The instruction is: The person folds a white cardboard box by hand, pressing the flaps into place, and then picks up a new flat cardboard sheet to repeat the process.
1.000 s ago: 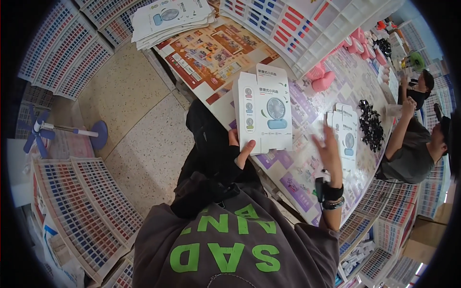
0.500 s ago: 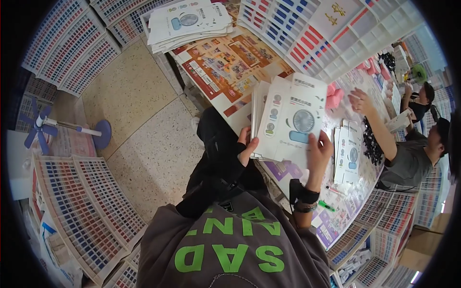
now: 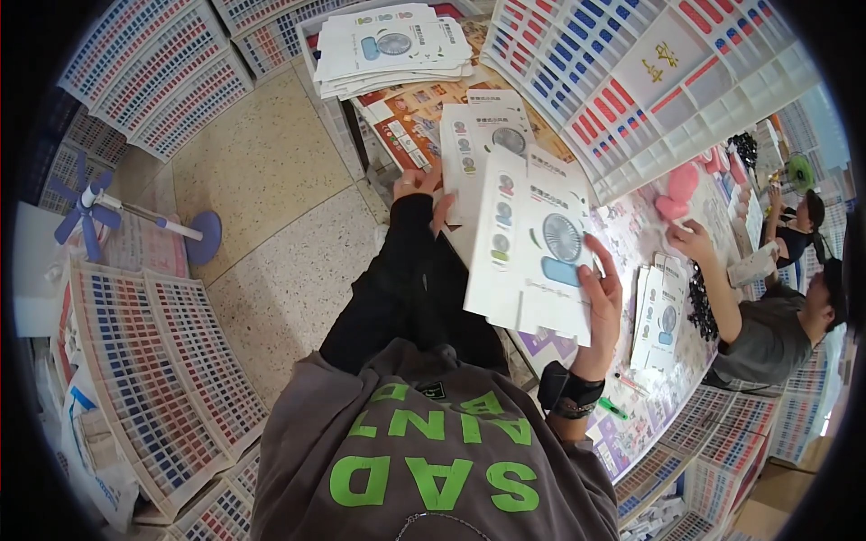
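**Flat fan-print cartons, one sheaf held, one at the left hand**

Right fingers: clamped on the lower right edge of the held cartons (image 3: 519, 248), thumb and fingertips showing on the printed face. Left fingers: a little apart, at the left edge of the further cartons (image 3: 465, 135); whether they grip or merely touch, cannot tell.

Hazard, first: the held cartons, visibly gripped at one side only, could fan out or slip, their lower edges being uneven. Hazard, second: the sheaves overlap in view, so a pull on one could drag the other askew. Hazard, third: both lie by the near table edge; a loosened carton could drop to the floor.

Right hand (image 3: 603, 298): upright, forearm rising from below, black wristband (image 3: 573, 394) at the wrist. Left hand (image 3: 422, 194): farther forward, black-sleeved arm reaching out over the lap.

Beyond, on the table (image 3: 645, 419): a small carton stack (image 3: 658, 311) to the right; a larger stack (image 3: 392, 72) at the far left; a green tool (image 3: 613, 408) near the wristband.
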`<state>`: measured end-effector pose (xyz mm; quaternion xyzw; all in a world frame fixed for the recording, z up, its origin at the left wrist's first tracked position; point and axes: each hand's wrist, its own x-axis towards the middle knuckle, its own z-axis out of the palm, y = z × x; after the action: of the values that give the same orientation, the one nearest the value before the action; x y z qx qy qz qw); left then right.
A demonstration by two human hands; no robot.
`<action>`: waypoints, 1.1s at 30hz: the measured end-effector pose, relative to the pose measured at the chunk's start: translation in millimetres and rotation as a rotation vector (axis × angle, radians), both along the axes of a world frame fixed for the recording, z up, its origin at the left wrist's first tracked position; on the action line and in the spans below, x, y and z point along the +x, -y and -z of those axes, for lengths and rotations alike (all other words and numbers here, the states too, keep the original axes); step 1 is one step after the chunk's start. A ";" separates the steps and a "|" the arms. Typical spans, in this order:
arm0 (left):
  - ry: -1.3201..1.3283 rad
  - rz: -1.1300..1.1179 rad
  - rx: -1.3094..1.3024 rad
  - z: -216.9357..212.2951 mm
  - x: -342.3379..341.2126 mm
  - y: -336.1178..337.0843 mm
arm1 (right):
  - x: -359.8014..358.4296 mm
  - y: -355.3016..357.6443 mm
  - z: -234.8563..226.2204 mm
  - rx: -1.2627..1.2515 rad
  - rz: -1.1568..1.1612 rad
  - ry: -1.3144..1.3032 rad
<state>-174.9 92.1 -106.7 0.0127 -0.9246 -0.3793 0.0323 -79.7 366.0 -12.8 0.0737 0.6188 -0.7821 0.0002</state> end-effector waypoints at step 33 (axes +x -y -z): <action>-0.450 0.565 1.229 -9.4 159.3 -38.0 | 52.5 114.3 -48.2 0.517 -0.520 -1.043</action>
<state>-15.6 130.1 -97.3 -0.2900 -0.4825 -0.8191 0.1101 -27.1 251.7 35.4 -0.4716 0.7042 -0.5149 -0.1291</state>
